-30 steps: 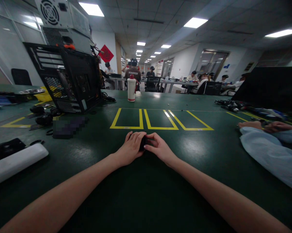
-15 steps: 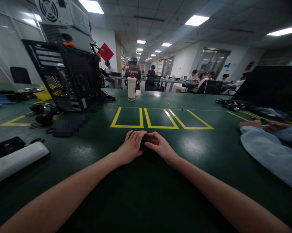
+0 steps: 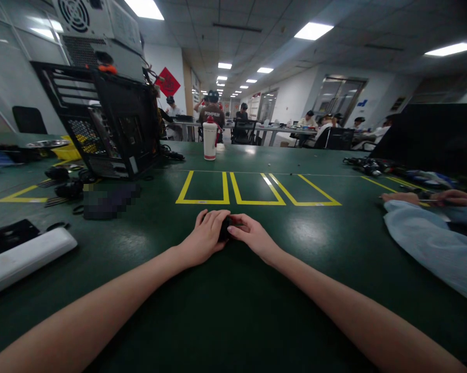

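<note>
Both my hands rest together on the dark green table (image 3: 225, 311), just in front of the yellow taped boxes (image 3: 252, 189). My left hand (image 3: 204, 237) is curled over a small black object (image 3: 224, 229), fingers closed on it. My right hand (image 3: 251, 235) pinches the same object from the right side. Most of the object is hidden between the fingers, so I cannot name it.
An open black computer case (image 3: 109, 127) stands at the back left under a white case (image 3: 101, 26). A white bottle (image 3: 209, 140) stands behind the taped boxes. A white bar (image 3: 24, 259) lies at the left. Another person's light-sleeved arms (image 3: 431, 243) lie at the right.
My hands stay closed on the small black object and have shifted slightly left. The other person's hands at the right have moved a little.
</note>
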Demonstrator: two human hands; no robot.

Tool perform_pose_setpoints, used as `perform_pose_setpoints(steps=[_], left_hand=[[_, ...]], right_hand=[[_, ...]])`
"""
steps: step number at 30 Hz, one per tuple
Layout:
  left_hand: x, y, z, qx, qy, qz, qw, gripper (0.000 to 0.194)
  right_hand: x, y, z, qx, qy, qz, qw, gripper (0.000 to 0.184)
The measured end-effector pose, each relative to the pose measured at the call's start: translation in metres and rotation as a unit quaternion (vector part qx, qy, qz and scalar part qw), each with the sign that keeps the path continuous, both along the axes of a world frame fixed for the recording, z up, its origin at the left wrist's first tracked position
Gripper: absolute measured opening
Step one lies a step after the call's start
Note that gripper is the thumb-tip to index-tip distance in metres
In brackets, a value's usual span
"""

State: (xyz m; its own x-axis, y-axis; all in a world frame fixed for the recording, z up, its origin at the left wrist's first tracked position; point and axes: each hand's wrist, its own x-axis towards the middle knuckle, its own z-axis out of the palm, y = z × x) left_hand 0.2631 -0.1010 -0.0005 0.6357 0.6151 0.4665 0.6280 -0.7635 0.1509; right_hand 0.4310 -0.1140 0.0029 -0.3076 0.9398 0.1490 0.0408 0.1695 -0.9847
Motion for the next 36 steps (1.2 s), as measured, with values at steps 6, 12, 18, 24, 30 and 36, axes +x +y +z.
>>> perform_pose_setpoints(steps=[6, 12, 18, 24, 30, 36], left_hand=[[-0.0013, -0.0015, 0.0016, -0.015, 0.004, -0.009, 1.0, 0.064], [-0.0007, -0.0005, 0.0004, -0.007, -0.006, -0.008, 1.0, 0.061], [-0.0013, -0.0018, 0.0023, -0.008, -0.003, -0.005, 1.0, 0.062], [-0.0014, -0.0024, 0.0029, -0.007, 0.001, -0.004, 1.0, 0.062], [0.0002, -0.0008, 0.0002, -0.001, -0.013, -0.004, 1.0, 0.06], [-0.0013, -0.0028, 0.0041, -0.013, 0.001, -0.006, 1.0, 0.062]], right_hand=[[-0.0013, -0.0032, -0.0005, 0.028, 0.038, 0.019, 0.999, 0.034], [-0.0027, -0.0038, 0.0009, 0.028, 0.017, -0.008, 0.999, 0.022], [-0.0001, -0.0022, 0.0023, 0.004, 0.014, 0.008, 1.0, 0.03], [-0.0011, -0.0044, 0.003, 0.03, 0.032, 0.02, 0.999, 0.029], [-0.0014, -0.0013, 0.0016, 0.027, 0.01, -0.026, 0.999, 0.027], [0.002, -0.0022, 0.0026, 0.018, 0.017, 0.021, 0.999, 0.031]])
